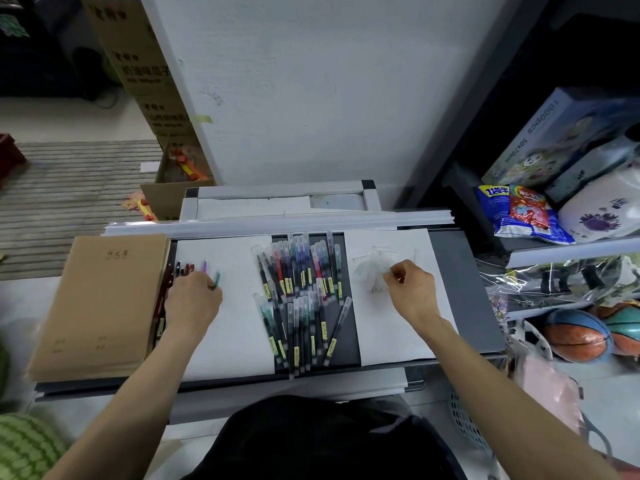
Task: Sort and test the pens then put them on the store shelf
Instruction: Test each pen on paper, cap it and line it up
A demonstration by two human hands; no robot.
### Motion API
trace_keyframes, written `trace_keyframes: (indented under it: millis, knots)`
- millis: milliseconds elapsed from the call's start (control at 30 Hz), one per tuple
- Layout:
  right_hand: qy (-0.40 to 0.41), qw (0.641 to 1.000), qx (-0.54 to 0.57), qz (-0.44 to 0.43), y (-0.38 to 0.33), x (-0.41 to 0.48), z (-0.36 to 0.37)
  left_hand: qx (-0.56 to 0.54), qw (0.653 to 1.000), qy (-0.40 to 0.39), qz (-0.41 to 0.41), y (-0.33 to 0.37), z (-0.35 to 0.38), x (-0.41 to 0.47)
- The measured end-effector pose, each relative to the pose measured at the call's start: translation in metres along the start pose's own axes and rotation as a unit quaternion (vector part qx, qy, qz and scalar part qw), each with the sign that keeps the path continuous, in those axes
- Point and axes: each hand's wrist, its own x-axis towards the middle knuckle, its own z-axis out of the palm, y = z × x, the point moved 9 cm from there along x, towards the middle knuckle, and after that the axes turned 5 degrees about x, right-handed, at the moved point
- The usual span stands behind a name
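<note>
Several capped pens [301, 296] with coloured ink and yellow labels lie in a loose pile on the dark shelf board [464, 292], between two white sheets. My left hand [192, 299] lies on the left sheet [239, 327] and holds a teal pen [216, 279] at its fingertips. A row of red and dark pens [175, 271] lies just left of that hand, against the notebooks. My right hand [414, 289] rests on the right sheet [398, 327], fingers curled, pinching a small clear cap beside a heap of clear pen caps [372, 268].
A stack of brown notebooks [100, 306] sits at the left end of the board. Store shelves at the right hold a puzzle box [554, 133], snack bags [519, 213] and basketballs [578, 336]. Cardboard boxes [145, 74] stand behind at the left. A watermelon [24, 448] is at the lower left.
</note>
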Motion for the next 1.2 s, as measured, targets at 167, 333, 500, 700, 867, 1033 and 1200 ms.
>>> trace_keyframes:
  millis: [167,333,500,700,867,1033,1200]
  knots:
    - [-0.058,0.973,0.221,-0.003,-0.030,-0.026,0.004,-0.108,0.993,0.009,0.036,0.029,-0.021,-0.015]
    - [-0.169,0.887,0.429,0.005,-0.072,-0.063,0.013,-0.240,0.950,-0.098,0.175,0.094,-0.034,-0.064]
    - [-0.222,0.865,0.448,-0.030,-0.105,-0.089,0.006,-0.233,0.919,-0.117,0.297,0.137,-0.059,-0.120]
    - [-0.237,0.899,0.359,-0.082,-0.126,-0.102,-0.008,-0.182,0.915,-0.057,0.355,0.147,-0.072,-0.137]
    - [-0.255,0.914,0.298,-0.104,-0.137,-0.106,-0.006,-0.172,0.914,-0.043,0.365,0.146,-0.070,-0.138]
    - [-0.234,0.934,0.235,-0.131,-0.141,-0.103,-0.007,-0.166,0.916,-0.033,0.364,0.143,-0.069,-0.139]
    - [-0.217,0.948,0.166,-0.163,-0.150,-0.101,-0.008,-0.162,0.919,-0.029,0.359,0.142,-0.067,-0.138]
